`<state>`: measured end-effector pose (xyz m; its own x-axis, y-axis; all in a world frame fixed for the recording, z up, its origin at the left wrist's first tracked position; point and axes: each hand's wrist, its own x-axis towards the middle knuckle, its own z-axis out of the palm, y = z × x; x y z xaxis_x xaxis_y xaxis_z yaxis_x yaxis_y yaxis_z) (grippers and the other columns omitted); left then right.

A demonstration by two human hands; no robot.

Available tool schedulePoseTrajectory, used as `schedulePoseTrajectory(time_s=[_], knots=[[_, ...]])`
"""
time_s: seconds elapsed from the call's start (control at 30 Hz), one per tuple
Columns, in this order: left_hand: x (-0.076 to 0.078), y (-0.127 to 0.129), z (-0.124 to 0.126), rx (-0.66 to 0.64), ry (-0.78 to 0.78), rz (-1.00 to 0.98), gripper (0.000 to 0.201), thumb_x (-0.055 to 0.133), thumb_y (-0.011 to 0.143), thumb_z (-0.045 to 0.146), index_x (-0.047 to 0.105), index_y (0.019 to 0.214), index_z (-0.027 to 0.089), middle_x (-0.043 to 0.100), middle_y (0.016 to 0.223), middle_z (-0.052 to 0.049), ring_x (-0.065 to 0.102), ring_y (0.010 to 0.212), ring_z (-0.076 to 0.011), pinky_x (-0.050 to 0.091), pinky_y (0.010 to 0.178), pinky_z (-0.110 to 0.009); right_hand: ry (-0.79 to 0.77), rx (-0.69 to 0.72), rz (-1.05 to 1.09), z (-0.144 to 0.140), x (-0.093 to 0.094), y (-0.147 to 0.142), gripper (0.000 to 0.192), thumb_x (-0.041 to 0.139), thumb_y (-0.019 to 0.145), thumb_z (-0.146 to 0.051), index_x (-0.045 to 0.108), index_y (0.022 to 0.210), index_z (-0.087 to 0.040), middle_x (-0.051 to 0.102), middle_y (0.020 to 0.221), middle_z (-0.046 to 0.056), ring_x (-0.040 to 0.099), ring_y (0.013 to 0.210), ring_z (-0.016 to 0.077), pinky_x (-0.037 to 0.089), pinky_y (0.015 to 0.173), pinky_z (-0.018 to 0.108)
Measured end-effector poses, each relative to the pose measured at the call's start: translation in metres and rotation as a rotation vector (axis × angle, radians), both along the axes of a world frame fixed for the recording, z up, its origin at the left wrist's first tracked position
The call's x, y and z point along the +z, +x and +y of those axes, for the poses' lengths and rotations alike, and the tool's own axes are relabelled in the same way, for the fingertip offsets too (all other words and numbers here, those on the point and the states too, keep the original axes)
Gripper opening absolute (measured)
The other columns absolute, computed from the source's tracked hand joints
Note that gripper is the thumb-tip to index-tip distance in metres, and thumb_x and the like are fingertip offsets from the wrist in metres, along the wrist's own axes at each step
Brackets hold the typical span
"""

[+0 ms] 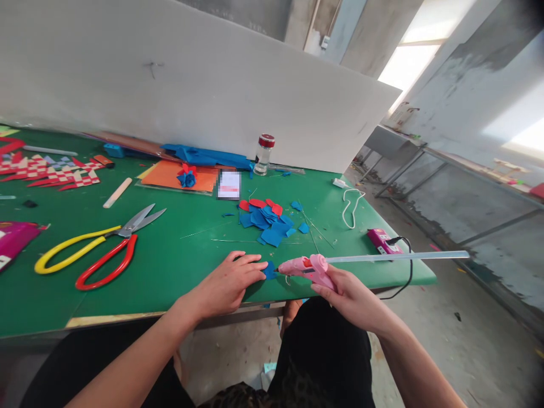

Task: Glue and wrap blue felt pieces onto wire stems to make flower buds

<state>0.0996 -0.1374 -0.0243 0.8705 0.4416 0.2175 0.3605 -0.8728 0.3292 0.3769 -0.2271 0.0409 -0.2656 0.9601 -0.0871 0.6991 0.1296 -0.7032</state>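
Nearest to the body, the right hand (355, 294) has its fingers closed around the handle of the pink glue gun (308, 268). The left hand (232, 280) has its fingers stretched forward and slightly bent, with the tips at a small blue piece (270, 271) near the front edge of the green table (178, 286). I cannot tell whether they pinch this piece or only press it down. The nozzle points at the piece from the other side; whether it touches is not clear.

To do this well, I think the piece should stay flat, the glue should be little, and the fingertips should keep away from the nozzle, which is probably hot. The long glue stick (399, 258) sticks out behind the gun, above the black cable (411, 266), so it is better to turn the wrist gently. Farther, the pile of blue and red pieces (272, 218) lies well apart from the nozzle.
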Motion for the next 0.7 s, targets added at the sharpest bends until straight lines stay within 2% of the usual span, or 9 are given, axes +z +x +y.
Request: schedulePoseTrajectory(time_s=[0.13,0.3,0.47,0.7], knots=[[-0.001,0.0,0.0,-0.002,0.0,-0.021,0.055,0.045,0.074,-0.001,0.06,0.12,0.026,0.057,0.14,-0.004,0.045,0.135,-0.0252,0.031,0.108,-0.048,0.031,0.02,-0.017,0.001,0.001,0.001,0.031,0.044,0.097,-0.038,0.064,0.117,-0.025,0.07,0.101,0.005,0.064,0.09,0.0259,0.051,0.087,0.038],[0.0,0.0,0.0,0.006,-0.007,-0.01,0.054,0.045,0.075,-0.001,0.06,0.119,0.025,0.057,0.14,-0.004,0.045,0.135,-0.0251,0.031,0.109,-0.047,0.036,0.019,-0.03,0.0,0.001,0.001,0.033,0.046,0.096,-0.037,0.062,0.124,-0.027,0.069,0.111,0.005,0.062,0.106,0.0286,0.049,0.094,0.041],[0.001,0.0,0.0,0.004,0.0,0.0,0.055,0.045,0.074,-0.001,0.06,0.12,0.024,0.056,0.142,-0.004,0.044,0.135,-0.0256,0.031,0.109,-0.048,-0.004,-0.032,-0.013,-0.002,-0.002,0.002,0.033,0.047,0.096,-0.039,0.064,0.12,-0.023,0.071,0.1,0.004,0.066,0.086,0.0239,0.052,0.082,0.036],[0.0,0.0,0.0,0.004,-0.001,-0.016,0.056,0.045,0.073,-0.001,0.06,0.12,0.025,0.057,0.141,-0.004,0.045,0.135,-0.0253,0.031,0.109,-0.048,0.003,-0.041,0.025,0.0,-0.002,0.011,0.032,0.049,0.095,-0.043,0.066,0.113,-0.022,0.073,0.097,0.005,0.065,0.078,0.0211,0.053,0.072,0.032]])
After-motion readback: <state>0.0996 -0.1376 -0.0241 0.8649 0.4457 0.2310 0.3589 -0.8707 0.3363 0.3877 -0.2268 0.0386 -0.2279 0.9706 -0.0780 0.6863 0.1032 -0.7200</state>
